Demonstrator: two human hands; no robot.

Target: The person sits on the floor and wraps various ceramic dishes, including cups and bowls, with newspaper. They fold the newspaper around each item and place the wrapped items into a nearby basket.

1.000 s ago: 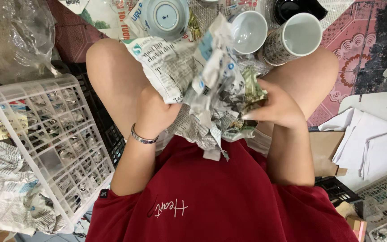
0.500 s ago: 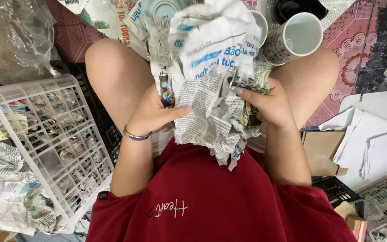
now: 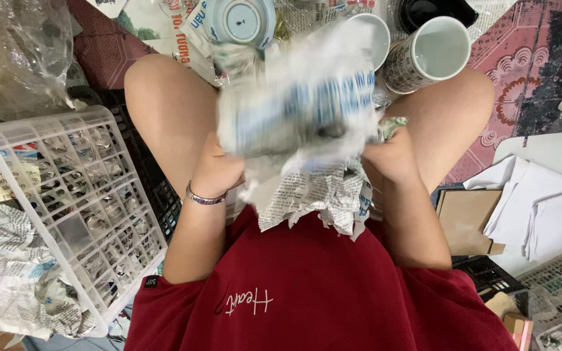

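A wad of newspaper [image 3: 307, 130] sits in the middle of the view, above the person's lap, blurred across its upper part, with a ragged printed tail hanging down to the red shirt [image 3: 313, 292]. It is held between both hands at its lower corners, likely so that the sheet stays gathered around whatever is inside; what that is, the paper hides.

The left hand [image 3: 219, 170] is closed on the paper's left edge, fingers buried in the folds, a bracelet [image 3: 204, 197] on the wrist. The right hand [image 3: 391, 156] grips the right edge, knuckles up, with a greenish scrap of paper showing just above it. How tightly either hand is curled cannot be told, since the paper covers the fingers. The wad lies between the two hands and reaches above them, towards the knees.

Just beyond the wad, near the knees, stand two white mugs [image 3: 434, 52] lying on their sides with mouths towards the camera, and a blue-and-white bowl [image 3: 242, 19] turned bottom up, all resting on spread newspaper, within easy reach of the hands.

To the person's left stands a white plastic basket [image 3: 53, 195] with crumpled paper under and beside it, and a clear plastic bag [image 3: 14, 52] further off. To the right lie white sheets [image 3: 541, 208] and a brown card [image 3: 466, 221] on the floor
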